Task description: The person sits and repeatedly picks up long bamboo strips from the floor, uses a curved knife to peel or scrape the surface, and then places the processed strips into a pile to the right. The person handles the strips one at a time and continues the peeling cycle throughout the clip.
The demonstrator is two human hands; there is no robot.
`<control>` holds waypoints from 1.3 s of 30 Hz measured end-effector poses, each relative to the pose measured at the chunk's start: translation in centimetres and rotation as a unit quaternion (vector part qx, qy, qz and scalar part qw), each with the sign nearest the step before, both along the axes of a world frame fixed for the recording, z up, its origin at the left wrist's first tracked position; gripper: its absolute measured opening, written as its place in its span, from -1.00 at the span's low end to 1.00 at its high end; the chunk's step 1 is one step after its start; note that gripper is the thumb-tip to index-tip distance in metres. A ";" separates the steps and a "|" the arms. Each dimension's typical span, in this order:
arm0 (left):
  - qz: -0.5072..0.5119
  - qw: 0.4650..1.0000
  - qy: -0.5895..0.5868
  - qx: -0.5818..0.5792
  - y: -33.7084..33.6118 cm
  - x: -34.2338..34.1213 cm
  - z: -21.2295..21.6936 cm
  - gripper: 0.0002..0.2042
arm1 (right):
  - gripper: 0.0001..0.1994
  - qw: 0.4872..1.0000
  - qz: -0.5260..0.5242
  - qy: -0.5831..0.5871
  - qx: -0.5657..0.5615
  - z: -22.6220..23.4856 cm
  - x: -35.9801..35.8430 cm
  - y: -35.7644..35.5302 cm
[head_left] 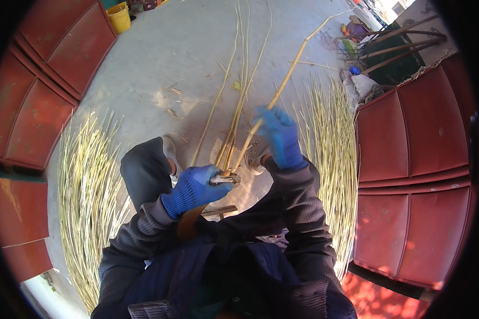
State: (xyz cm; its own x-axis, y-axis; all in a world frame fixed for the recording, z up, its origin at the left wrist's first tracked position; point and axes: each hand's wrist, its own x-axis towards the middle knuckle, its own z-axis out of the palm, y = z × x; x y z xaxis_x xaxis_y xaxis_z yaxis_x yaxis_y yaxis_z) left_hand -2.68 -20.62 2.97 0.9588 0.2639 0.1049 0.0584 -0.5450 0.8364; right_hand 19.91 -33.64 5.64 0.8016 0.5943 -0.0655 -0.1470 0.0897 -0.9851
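My left hand (194, 189), in a blue knitted glove, is closed around a small grey metal tool (224, 180). The lower end of a long yellow cane (298, 58) meets this tool. My right hand (283, 135), also gloved in blue, is closed on that cane farther up; motion blurs its fingers. From there the cane slants away to the far right, with a bend in its upper part. Several thinner canes (239, 101) stretch from beside the tool away over the floor. Part of the tool is hidden by my left fingers.
Thick bundles of thin pale stalks lie to my left (88, 207) and right (332, 175). Red padded panels (410, 138) line both sides. A yellow bucket (119, 18) stands far left. Wooden poles (404, 50) and mixed clutter are at far right. Scraps litter the grey floor (165, 58).
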 end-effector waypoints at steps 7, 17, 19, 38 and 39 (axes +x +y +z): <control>-0.007 0.995 0.004 0.096 0.0 -1.6 1.4 -0.64 | -0.71 0.999 0.037 0.011 -0.034 0.1 -4.3 -0.9; -0.059 0.992 0.101 0.036 0.2 -3.5 2.1 -0.60 | -0.78 0.998 0.015 0.043 -0.041 1.1 -4.4 -2.3; -0.067 0.987 0.135 0.049 0.3 -3.9 2.1 -0.57 | -0.81 1.000 -0.011 0.022 -0.019 1.8 -3.9 -2.3; -0.013 0.994 0.093 -0.060 1.7 -3.3 1.5 -0.64 | -0.81 0.986 0.111 0.042 -0.114 -2.3 -12.1 -1.4; -0.022 0.993 0.102 -0.059 1.6 -3.4 1.4 -0.64 | -0.81 0.992 0.101 0.013 -0.070 -2.5 -12.3 -1.6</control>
